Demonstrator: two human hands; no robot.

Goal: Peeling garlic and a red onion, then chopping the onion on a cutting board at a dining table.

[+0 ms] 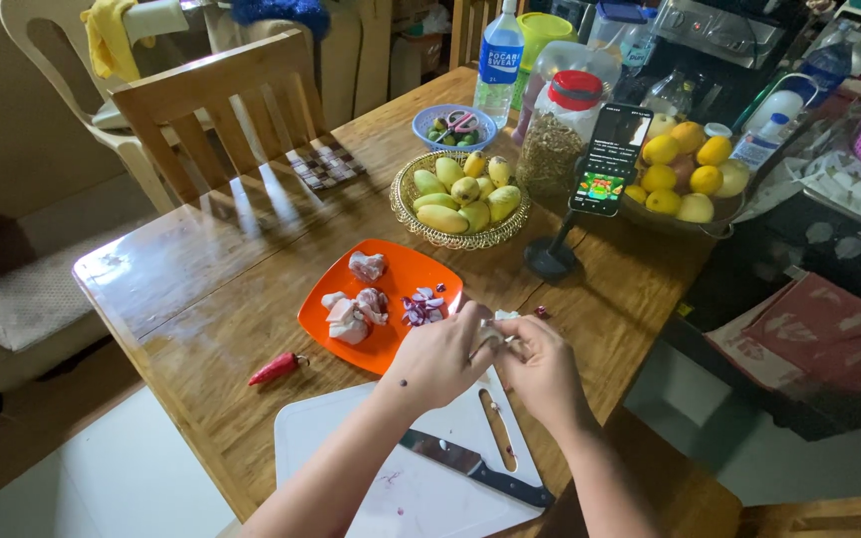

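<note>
Both hands meet over the far edge of the white cutting board [351, 468], just beside the orange plate [401, 274]. Left hand [440, 359] and right hand [540, 369] each have their fingers pinched narrow on one small pale piece [495, 334], likely a garlic clove; too small to be sure. The piece sits between the two sets of fingertips, above the board's top corner.

A knife [475, 468] with a dark handle lies flat on the board, near the wrists, touched by neither hand. The board has a slot handle; a few purple stains on it.

The orange plate holds pale meat chunks [351, 314] and a small pile of chopped purple onion [423, 307]. A red chili [276, 369] lies on the wooden tabletop [201, 299], left of the board, apart from the plate.

Farther back: a wicker basket of green-yellow mangoes [460, 199], a small blue bowl [453, 125], a phone on a stand [610, 159] with its screen lit, a glass bowl of yellow fruit [680, 174], a jar with a red lid [565, 125], a water bottle [498, 60]. A wooden chair [221, 110] stands at the far side.
</note>
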